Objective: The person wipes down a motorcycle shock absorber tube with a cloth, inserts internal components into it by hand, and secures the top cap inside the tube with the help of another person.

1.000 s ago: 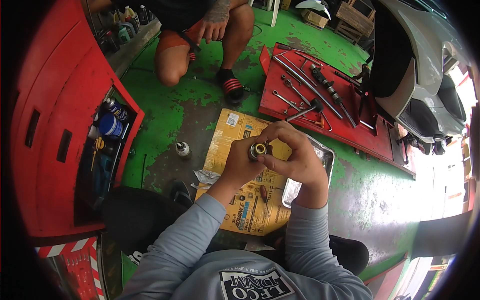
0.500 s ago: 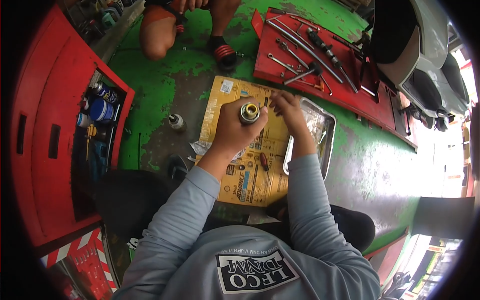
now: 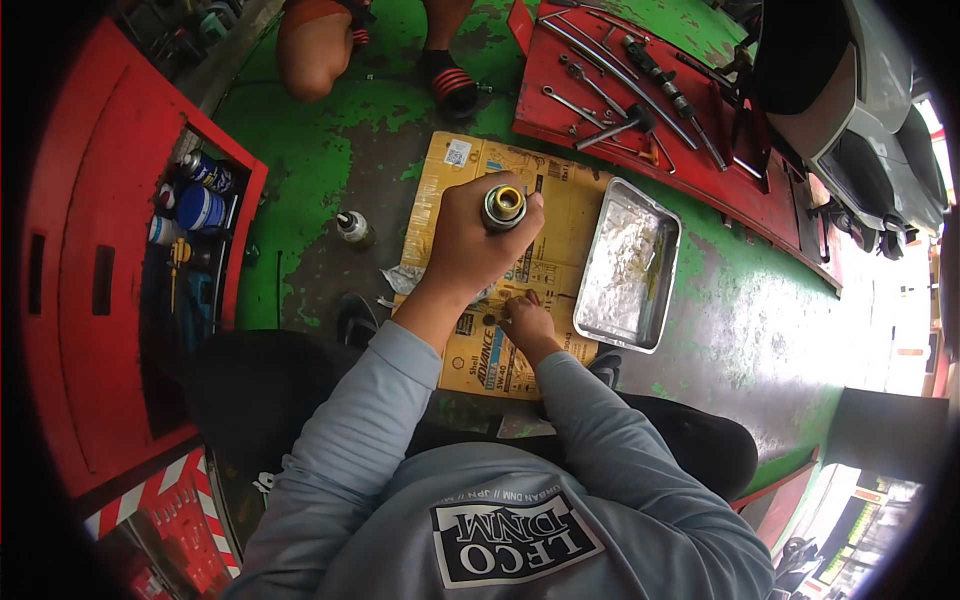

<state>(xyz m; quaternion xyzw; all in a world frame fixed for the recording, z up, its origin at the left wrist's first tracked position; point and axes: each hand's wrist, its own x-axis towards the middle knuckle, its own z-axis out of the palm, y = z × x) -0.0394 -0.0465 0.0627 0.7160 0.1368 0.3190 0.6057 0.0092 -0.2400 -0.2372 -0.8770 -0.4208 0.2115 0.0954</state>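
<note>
My left hand is wrapped round a cylindrical metal part, held with its open, gold-rimmed end facing up over the yellow cardboard. Lower down, my right hand is closed at the red-handled screwdriver on the cardboard; the fingers hide most of the tool. Right of the hands lies a shiny metal tray with a little liquid in it. A crumpled white cloth shows at the cardboard's left edge, partly behind my left wrist.
A small bottle stands on the green floor to the left. The red tool cabinet holds cans on its open shelf. Wrenches and a hammer lie on a red platform beyond the tray, near a scooter. Another person's legs are ahead.
My right hand has left the metal part and come down toward me to the screwdriver. My left hand still holds the part. The view has tilted down, showing less of the other person.
</note>
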